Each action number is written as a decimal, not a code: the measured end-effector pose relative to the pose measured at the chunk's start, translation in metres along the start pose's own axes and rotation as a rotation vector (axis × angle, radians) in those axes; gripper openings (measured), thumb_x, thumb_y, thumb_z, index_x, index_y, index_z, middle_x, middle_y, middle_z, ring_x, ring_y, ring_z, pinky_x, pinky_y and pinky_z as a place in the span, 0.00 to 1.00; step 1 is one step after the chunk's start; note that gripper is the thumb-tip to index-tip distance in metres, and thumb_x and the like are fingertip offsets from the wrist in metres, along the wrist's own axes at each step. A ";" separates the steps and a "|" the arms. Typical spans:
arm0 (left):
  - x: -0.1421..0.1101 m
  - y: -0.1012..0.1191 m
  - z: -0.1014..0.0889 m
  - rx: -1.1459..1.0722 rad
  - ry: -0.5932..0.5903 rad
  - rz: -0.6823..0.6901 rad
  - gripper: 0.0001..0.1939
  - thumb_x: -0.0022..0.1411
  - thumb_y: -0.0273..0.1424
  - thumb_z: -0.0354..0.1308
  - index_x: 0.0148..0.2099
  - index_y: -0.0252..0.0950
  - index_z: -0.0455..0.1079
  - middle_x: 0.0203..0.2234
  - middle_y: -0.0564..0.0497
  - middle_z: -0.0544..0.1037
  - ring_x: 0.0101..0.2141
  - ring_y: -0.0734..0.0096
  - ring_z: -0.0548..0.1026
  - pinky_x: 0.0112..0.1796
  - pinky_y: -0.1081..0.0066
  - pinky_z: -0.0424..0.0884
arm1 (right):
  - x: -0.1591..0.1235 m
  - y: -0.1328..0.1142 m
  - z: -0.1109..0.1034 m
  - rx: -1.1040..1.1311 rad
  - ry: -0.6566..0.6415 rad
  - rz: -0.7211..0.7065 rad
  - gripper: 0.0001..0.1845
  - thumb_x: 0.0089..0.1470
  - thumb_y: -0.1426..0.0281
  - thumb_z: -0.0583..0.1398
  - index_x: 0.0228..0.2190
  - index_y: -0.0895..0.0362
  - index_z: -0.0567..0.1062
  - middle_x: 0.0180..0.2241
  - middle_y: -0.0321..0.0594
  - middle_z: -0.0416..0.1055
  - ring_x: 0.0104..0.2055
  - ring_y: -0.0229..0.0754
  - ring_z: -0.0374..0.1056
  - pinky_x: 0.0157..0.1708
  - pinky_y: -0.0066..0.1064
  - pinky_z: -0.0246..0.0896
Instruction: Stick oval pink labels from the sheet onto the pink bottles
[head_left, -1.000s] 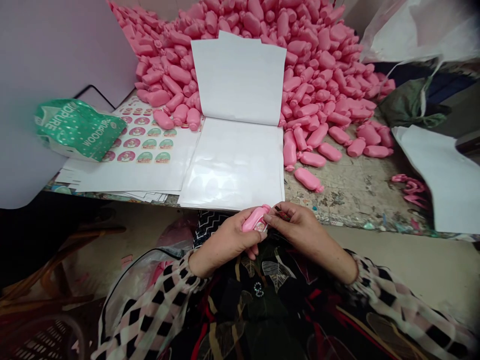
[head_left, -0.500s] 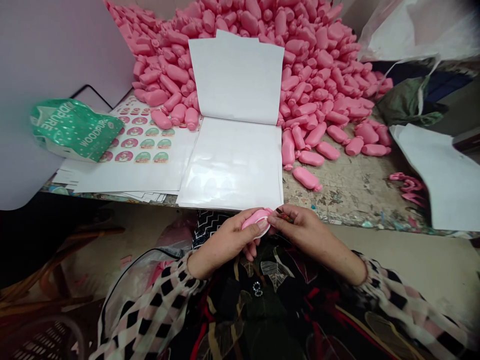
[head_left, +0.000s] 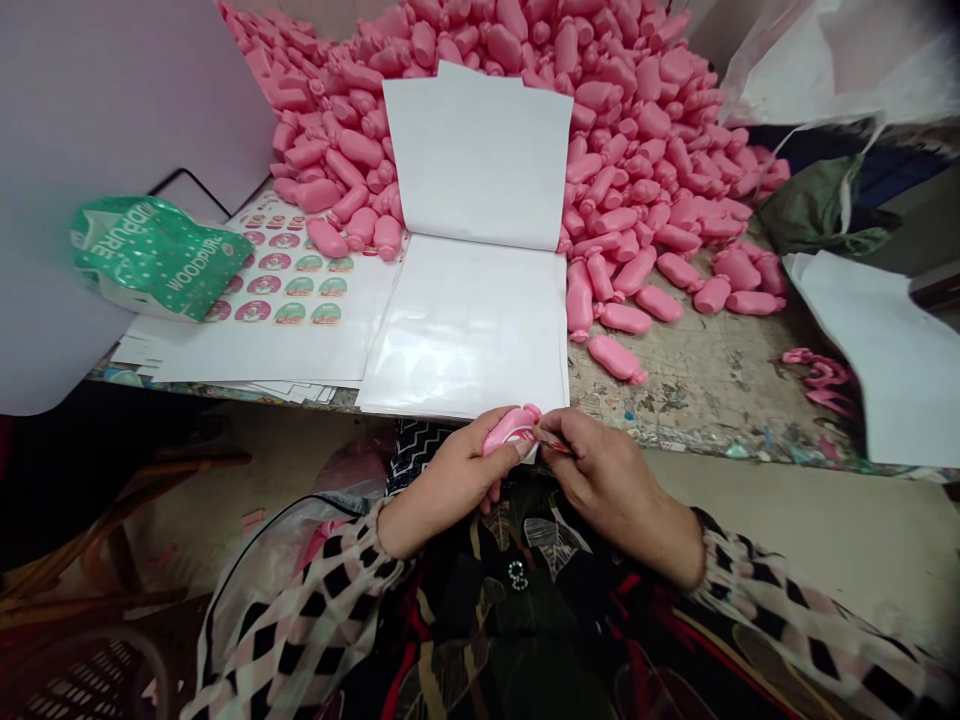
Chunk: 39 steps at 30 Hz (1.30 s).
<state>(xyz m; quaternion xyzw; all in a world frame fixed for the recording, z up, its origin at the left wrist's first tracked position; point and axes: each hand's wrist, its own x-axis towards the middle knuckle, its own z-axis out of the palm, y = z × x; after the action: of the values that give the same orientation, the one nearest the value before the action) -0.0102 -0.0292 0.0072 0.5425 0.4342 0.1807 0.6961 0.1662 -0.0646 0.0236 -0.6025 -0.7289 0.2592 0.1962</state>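
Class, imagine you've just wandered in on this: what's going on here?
A person is working with both bare hands at the edge of a worktable. The left hand holds a pink bottle with a label on its side. The right hand, beside the bottle, pinches a slim object too small to identify. Many more bottles are heaped behind, and a sticker sheet lies to the left.
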 end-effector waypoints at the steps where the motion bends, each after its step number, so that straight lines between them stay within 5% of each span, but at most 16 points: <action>1: 0.000 0.000 0.000 -0.031 -0.021 -0.004 0.28 0.61 0.45 0.52 0.60 0.42 0.59 0.18 0.58 0.64 0.17 0.78 0.64 0.16 0.78 0.62 | 0.000 0.000 0.000 0.015 0.010 -0.006 0.06 0.57 0.72 0.52 0.35 0.56 0.69 0.28 0.38 0.69 0.28 0.38 0.63 0.29 0.30 0.54; 9: 0.003 -0.005 0.001 -0.326 -0.106 0.037 0.27 0.61 0.44 0.54 0.60 0.42 0.59 0.27 0.55 0.67 0.21 0.81 0.68 0.20 0.79 0.66 | 0.004 -0.002 -0.001 0.301 0.060 0.024 0.06 0.58 0.68 0.53 0.33 0.55 0.70 0.29 0.36 0.70 0.29 0.37 0.64 0.31 0.29 0.58; 15: 0.010 -0.010 0.002 -0.579 -0.152 -0.026 0.27 0.63 0.51 0.42 0.47 0.33 0.67 0.24 0.52 0.70 0.18 0.77 0.69 0.18 0.76 0.67 | 0.009 -0.003 0.000 0.385 0.133 0.026 0.07 0.57 0.65 0.57 0.32 0.55 0.71 0.30 0.36 0.69 0.31 0.37 0.64 0.32 0.29 0.58; 25: 0.014 -0.009 0.005 -0.605 -0.084 -0.018 0.22 0.63 0.48 0.46 0.41 0.33 0.66 0.18 0.56 0.67 0.16 0.78 0.67 0.16 0.77 0.65 | 0.008 -0.008 0.002 0.455 0.131 0.051 0.08 0.57 0.64 0.57 0.32 0.55 0.72 0.28 0.35 0.71 0.30 0.36 0.65 0.32 0.29 0.59; 39: 0.014 -0.005 0.003 -0.622 -0.042 -0.116 0.23 0.62 0.49 0.47 0.32 0.32 0.65 0.18 0.54 0.69 0.15 0.81 0.66 0.14 0.79 0.60 | 0.012 -0.008 0.004 0.362 0.244 -0.139 0.05 0.54 0.77 0.58 0.32 0.55 0.73 0.28 0.32 0.71 0.30 0.33 0.65 0.31 0.26 0.58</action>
<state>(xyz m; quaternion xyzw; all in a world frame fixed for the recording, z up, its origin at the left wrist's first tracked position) -0.0008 -0.0225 -0.0034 0.2814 0.3737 0.2535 0.8467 0.1553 -0.0543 0.0245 -0.5327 -0.6811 0.2967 0.4054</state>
